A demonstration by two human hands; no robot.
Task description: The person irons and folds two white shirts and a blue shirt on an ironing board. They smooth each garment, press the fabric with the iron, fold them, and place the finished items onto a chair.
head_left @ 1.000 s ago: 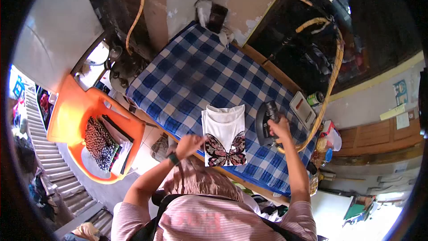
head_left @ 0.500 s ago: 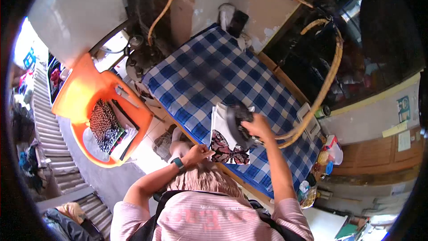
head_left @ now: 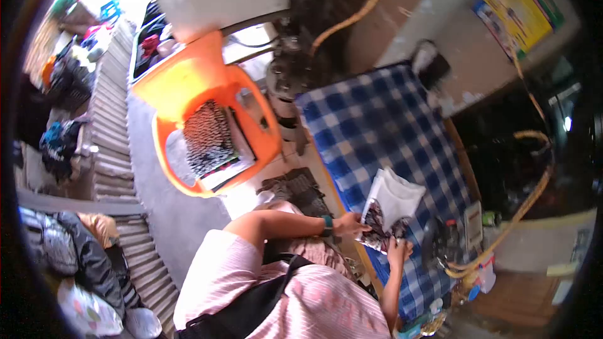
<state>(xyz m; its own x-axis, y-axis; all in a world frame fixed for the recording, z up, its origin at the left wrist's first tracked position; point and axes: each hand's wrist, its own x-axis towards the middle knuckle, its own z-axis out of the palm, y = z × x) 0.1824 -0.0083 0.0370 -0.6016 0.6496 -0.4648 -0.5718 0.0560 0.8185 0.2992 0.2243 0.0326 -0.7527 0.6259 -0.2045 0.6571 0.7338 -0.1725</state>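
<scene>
A folded white T-shirt (head_left: 398, 193) with a dark butterfly print lies near the front edge of the blue checked padded cloth (head_left: 377, 119). My left hand (head_left: 349, 225) pinches its near left corner, fingers closed on the fabric. At the near right edge, my right hand (head_left: 398, 251) is closed on the printed part. Some of the fingertips are hidden by the cloth. The clothes iron (head_left: 438, 243) rests on the checked cloth to the right of my right hand, apart from it.
An orange plastic chair (head_left: 267, 127) to the left holds a stack of folded clothes (head_left: 210, 138). A cane-like cord (head_left: 524, 210) hangs at the right, reaching down toward the iron. A white box-like device (head_left: 473, 226) sits at the table's right edge.
My right hand has let go of the iron, now set down on the right, and has taken hold of the T-shirt. The view has swung left.
</scene>
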